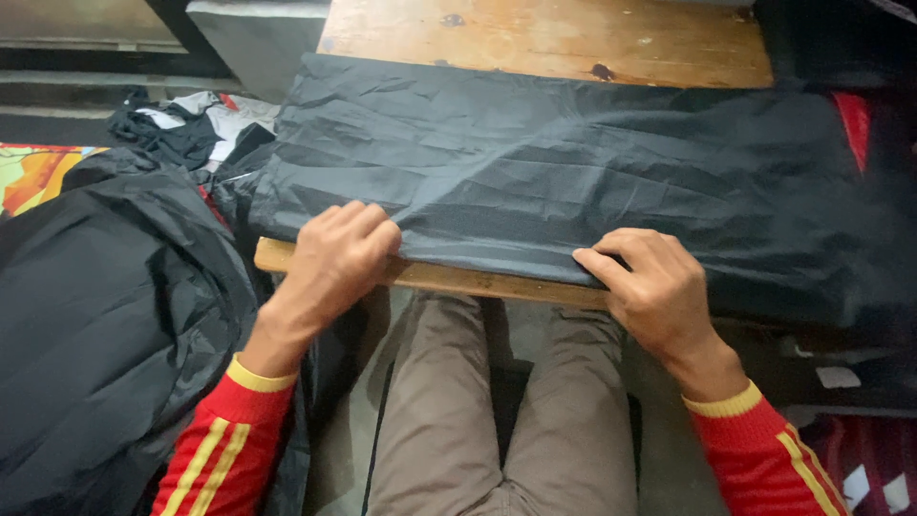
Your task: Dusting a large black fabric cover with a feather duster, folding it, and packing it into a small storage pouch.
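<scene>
Black nylon fabric lies spread over the wooden board under both my hands. My left hand curls closed, pinching the near edge; my right hand presses it flat, fingers bent. Smoothing the fold seems underway; next calls for even tension between the hands.

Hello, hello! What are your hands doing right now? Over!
Left hand and right hand both gripping black cloth at table edge. More black cloth piled at left. Nothing blocking.
</scene>
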